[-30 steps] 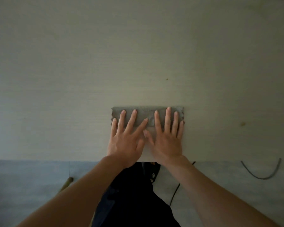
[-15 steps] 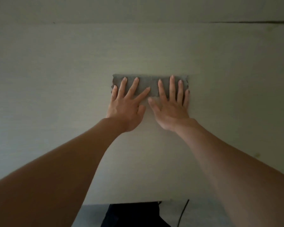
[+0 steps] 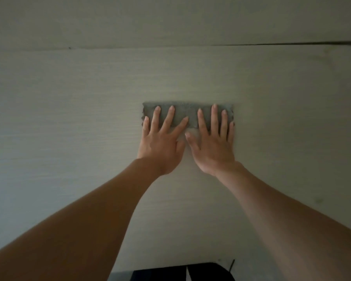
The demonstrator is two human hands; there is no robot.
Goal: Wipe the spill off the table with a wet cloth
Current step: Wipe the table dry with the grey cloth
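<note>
Hands flat, side by side: left hand (image 3: 160, 142) and right hand (image 3: 212, 146) press straight, spread fingers onto the folded grey rectangular cloth (image 3: 187, 114), lying mid-way across the pale wood-grain table (image 3: 69, 118).

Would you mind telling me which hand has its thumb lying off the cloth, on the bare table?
The right hand: its thumb rests on the table below the cloth. The left hand has its thumb tucked beneath its index finger.

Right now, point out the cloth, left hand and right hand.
cloth (image 3: 187, 110), head view, bare middle between the hands.
left hand (image 3: 160, 142), head view, back of hand.
right hand (image 3: 213, 147), head view, back of hand.
</note>
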